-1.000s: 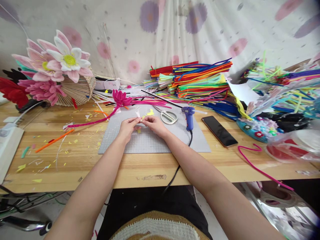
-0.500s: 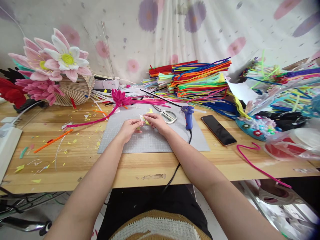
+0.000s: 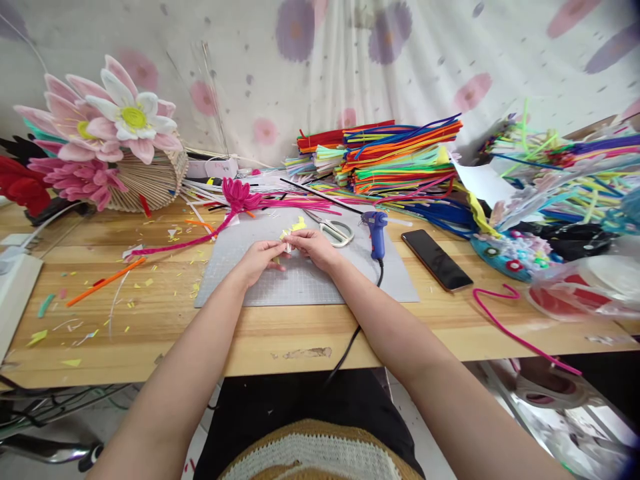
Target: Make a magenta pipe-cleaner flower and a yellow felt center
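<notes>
Left grip (image 3: 261, 260), right grip (image 3: 316, 249) pinch pale piece (image 3: 289, 247) (too small to identify) | Step: fingertip handling, seemingly | Next: likely steady pressure | Scissors (image 3: 346, 241) beyond right grip

Before you, the tabletop (image 3: 280, 321) is smooth, lightly glossy wood with visible grain and a rough, scuffed patch (image 3: 311, 353). Your mat (image 3: 305, 291) looks flat and matt; the pale piece (image 3: 288, 247) you hold is too small for its material to be told. Your glue gun (image 3: 378, 238) is smooth plastic, your phone (image 3: 437, 260) glossy. The stacked stems (image 3: 400, 157) look fuzzy, the curtain (image 3: 440, 53) soft cloth, your garment (image 3: 320, 460) coarse knit, the clear bag (image 3: 565, 303) shiny, crinkled plastic.
</notes>
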Tool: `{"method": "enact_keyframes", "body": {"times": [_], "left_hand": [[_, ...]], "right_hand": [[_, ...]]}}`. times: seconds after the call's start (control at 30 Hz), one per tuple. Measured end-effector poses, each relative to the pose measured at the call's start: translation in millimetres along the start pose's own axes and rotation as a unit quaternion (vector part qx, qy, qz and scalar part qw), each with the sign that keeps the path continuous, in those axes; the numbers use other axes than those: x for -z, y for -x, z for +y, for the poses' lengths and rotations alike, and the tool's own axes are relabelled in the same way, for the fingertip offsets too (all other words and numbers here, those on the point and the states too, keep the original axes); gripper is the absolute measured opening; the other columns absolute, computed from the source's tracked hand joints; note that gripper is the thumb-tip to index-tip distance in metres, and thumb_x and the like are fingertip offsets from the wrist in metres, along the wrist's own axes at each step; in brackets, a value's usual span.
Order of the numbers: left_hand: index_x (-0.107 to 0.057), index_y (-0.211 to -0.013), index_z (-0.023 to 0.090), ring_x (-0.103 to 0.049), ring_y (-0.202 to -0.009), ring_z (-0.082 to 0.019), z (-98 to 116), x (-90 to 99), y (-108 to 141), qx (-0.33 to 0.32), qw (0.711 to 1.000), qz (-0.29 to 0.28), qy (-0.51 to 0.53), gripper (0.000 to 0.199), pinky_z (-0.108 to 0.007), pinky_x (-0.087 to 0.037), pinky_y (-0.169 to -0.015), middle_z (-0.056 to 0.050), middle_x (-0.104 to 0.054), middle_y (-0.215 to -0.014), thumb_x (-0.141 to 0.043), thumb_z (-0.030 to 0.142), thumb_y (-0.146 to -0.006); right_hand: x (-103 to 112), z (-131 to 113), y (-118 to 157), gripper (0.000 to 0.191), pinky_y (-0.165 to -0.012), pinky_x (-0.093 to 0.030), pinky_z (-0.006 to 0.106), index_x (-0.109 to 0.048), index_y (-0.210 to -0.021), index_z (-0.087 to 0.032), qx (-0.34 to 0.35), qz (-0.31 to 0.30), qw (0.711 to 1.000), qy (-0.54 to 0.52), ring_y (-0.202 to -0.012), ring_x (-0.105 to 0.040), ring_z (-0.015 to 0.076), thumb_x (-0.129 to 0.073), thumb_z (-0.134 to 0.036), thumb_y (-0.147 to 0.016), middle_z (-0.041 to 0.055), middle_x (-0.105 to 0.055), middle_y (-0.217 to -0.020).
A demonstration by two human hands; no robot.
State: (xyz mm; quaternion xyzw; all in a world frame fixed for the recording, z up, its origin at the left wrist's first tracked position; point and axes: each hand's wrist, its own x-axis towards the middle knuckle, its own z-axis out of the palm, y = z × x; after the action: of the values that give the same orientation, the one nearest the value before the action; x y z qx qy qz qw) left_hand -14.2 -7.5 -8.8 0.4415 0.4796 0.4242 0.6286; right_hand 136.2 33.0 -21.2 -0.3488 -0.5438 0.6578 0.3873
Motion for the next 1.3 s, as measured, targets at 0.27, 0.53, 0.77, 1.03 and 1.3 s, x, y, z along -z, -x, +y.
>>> {"method": "enact_keyframes", "body": {"times": [0.27,0.53,0.77,1.03,1.3], "left_hand": [[-0.063,-0.084,0.010,-0.063,-0.073,-0.015,3.5,-0.8,2.1,0.072,0.989,-0.066,0.114,0.012,-0.019,-0.050,-0.042,-0.013,-0.064,-0.100,-0.058,0.018,-0.078],[-0.065,-0.086,0.010,-0.062,-0.066,-0.011,-1.7,-5.8,-6.0,0.192,0.951,-0.117,0.214,0.031,-0.011,-0.040,-0.034,-0.014,-0.065,-0.090,-0.038,0.025,-0.089],[-0.057,-0.071,0.012,-0.057,-0.060,-0.007,5.2,-11.9,0.8,0.215,0.929,-0.093,0.286,0.029,-0.008,-0.038,-0.035,-0.007,-0.058,-0.075,-0.038,0.027,-0.089],[-0.055,-0.074,0.013,-0.051,-0.055,-0.005,2.9,-16.6,1.6,0.226,0.906,-0.112,0.340,0.040,-0.006,-0.036,-0.034,-0.007,-0.052,-0.073,-0.029,0.039,-0.091],[-0.053,-0.070,0.015,-0.046,-0.052,-0.004,4.3,-15.7,5.3,0.183,0.919,-0.123,0.327,0.021,-0.006,-0.029,-0.030,-0.004,-0.049,-0.071,-0.042,0.023,-0.087]], "right_hand": [[-2.6,-0.8,-0.6,0.032,-0.047,-0.032,0.019,-0.066,-0.072,-0.014,-0.009,0.027,0.999,-0.047,-0.051,-0.046,0.0054,-0.074,-0.039,-0.054,-0.0007,-0.060,-0.063],[-1.0,3.8,-2.5,0.032,-0.044,-0.032,0.018,-0.068,-0.074,-0.015,-0.019,0.026,0.998,-0.061,-0.053,-0.049,0.0065,-0.074,-0.039,-0.054,-0.0001,-0.063,-0.066],[0.2,4.7,-3.0,0.031,-0.053,-0.036,0.019,-0.069,-0.074,-0.016,0.005,0.025,0.998,-0.049,-0.060,-0.051,0.0073,-0.074,-0.040,-0.056,-0.0006,-0.063,-0.067],[0.5,1.6,-0.7,0.031,-0.048,-0.032,0.019,-0.068,-0.075,-0.015,-0.001,0.038,0.998,-0.053,-0.051,-0.043,0.0046,-0.073,-0.040,-0.057,-0.0024,-0.059,-0.062],[-0.1,-1.6,2.5,0.033,-0.049,-0.038,0.019,-0.065,-0.074,-0.014,-0.028,-0.021,0.995,-0.092,-0.054,-0.051,0.0068,-0.074,-0.040,-0.056,-0.0004,-0.060,-0.062]]}}
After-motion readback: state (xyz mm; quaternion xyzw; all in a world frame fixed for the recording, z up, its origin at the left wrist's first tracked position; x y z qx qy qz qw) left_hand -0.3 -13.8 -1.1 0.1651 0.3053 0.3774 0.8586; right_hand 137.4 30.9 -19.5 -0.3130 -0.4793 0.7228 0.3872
